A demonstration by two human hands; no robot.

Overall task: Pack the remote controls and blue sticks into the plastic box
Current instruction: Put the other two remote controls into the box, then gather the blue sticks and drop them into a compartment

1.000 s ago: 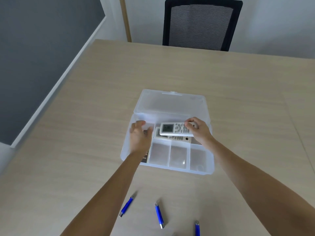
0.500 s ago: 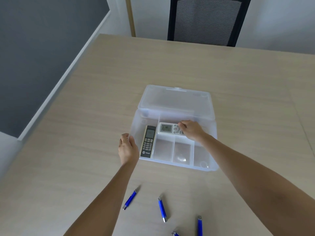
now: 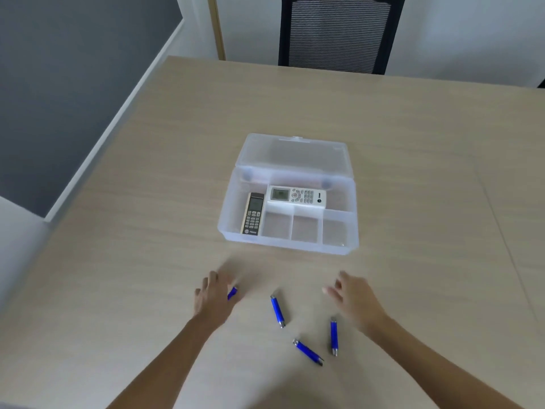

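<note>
The clear plastic box (image 3: 227,231) sits open mid-table, its lid (image 3: 295,152) folded back. A dark remote (image 3: 253,214) lies in the left compartment and a white remote (image 3: 296,196) in the long back one. Three front compartments hold nothing. Blue sticks lie on the table near me: one (image 3: 277,311) in the middle, one (image 3: 308,352) closest to me, one (image 3: 333,338) on the right. My left hand (image 3: 213,296), blurred with fingers apart, covers most of another blue stick (image 3: 232,292). My right hand (image 3: 354,296) hovers open just above the right stick.
The pale wooden table (image 3: 413,172) has a seam running down its right side. A black mesh chair (image 3: 339,33) stands at the far edge. The table's left edge (image 3: 97,160) drops to a grey floor.
Both hands left the box and drew back toward me, down to the blue sticks. The white remote, held a second ago, now lies released in the back compartment. The view tilted down.
</note>
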